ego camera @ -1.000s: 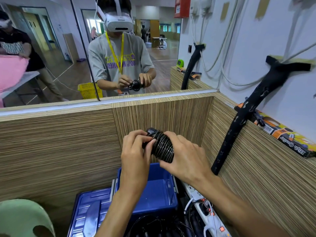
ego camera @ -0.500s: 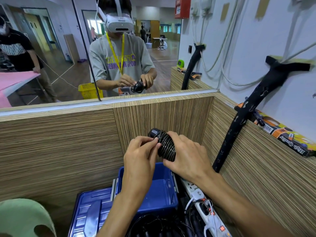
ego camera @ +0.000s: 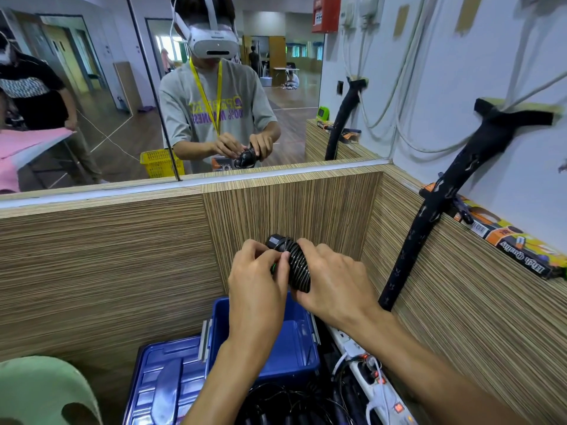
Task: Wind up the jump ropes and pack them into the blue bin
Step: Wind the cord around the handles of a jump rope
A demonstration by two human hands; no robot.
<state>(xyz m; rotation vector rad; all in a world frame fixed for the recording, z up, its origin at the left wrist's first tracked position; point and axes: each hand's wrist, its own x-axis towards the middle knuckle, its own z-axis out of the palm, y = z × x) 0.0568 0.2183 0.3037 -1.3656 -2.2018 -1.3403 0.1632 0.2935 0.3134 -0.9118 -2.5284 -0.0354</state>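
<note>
Striped wood-grain panels box in this corner, with a mirror running along the top edge that reflects a person in a white headset and yellow lanyard. Both hands are up in front of the corner panel, working a black jump rope point(ego camera: 294, 265) wound into a tight coil around its handle. Right hand point(ego camera: 336, 282) has its fingers curled round the coil from the right side, gripping it. Left hand point(ego camera: 256, 279) pinches at the rope near the top end of the bundle. Blue bin point(ego camera: 296, 351) sits open right below the hands, its blue lid point(ego camera: 167, 381) lying just to the left. More black cords point(ego camera: 276, 403) are tangled below, beside a white power strip point(ego camera: 368, 372).
</note>
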